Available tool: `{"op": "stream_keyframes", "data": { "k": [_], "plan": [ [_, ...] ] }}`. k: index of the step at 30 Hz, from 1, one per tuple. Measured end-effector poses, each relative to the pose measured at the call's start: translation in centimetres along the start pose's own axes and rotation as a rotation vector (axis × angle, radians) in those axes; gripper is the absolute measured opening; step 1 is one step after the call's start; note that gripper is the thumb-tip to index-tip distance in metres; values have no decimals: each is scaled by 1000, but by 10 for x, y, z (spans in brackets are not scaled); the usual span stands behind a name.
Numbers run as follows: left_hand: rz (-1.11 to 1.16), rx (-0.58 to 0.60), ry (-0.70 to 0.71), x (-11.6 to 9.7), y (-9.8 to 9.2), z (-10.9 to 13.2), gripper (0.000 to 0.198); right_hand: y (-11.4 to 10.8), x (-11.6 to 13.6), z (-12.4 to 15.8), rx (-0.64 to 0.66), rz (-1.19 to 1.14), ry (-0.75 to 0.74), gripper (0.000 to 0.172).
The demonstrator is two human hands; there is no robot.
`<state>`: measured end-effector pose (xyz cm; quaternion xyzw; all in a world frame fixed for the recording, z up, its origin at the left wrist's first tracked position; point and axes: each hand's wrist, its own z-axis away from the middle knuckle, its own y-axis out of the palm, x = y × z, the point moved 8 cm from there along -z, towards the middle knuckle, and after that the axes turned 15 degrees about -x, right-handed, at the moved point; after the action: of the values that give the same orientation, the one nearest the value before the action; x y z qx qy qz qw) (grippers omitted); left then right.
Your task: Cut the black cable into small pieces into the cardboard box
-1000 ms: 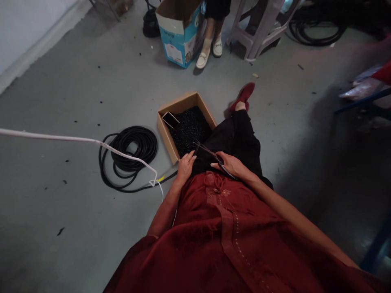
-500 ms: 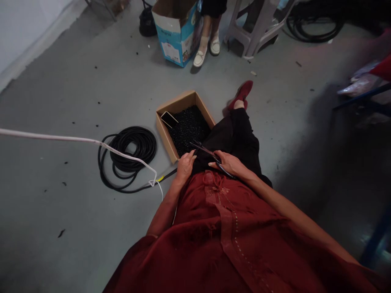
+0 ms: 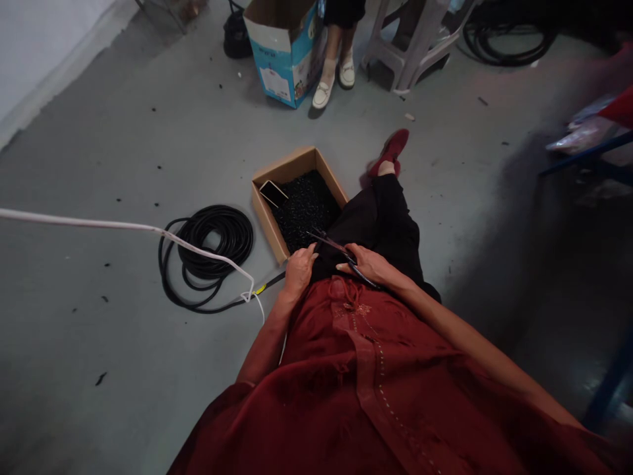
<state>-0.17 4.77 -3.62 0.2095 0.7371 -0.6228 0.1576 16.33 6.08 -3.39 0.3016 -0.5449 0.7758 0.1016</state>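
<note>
No word, brand or number can be read with certainty on the blue-and-white carton (image 3: 284, 64), the one thing bearing visible print. High on the carton's blue front, just below its white upper band, runs a short line of dark characters (image 3: 270, 52), too small and blurred to make out. Beneath that line, on the same face, a white label panel (image 3: 275, 83) carries faint fine print, equally illegible. Around the carton's corner, on the side face to the right, a pale panel (image 3: 302, 74) shows coloured printing whose details cannot be told.
</note>
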Motion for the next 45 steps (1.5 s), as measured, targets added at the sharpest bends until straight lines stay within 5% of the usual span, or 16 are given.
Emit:
{"op": "stream_keyframes", "data": {
  "k": [22, 35, 45],
  "plan": [
    [-106, 36, 100, 0, -1, 1, 42, 5, 1, -3, 53, 13, -13, 54],
    [538, 58, -432, 11, 12, 0, 42, 4, 7, -2, 23, 120, -71, 49],
    [633, 20, -477, 11, 12, -2, 35, 3, 11, 0, 26, 137, -83, 50]
  ]
}}
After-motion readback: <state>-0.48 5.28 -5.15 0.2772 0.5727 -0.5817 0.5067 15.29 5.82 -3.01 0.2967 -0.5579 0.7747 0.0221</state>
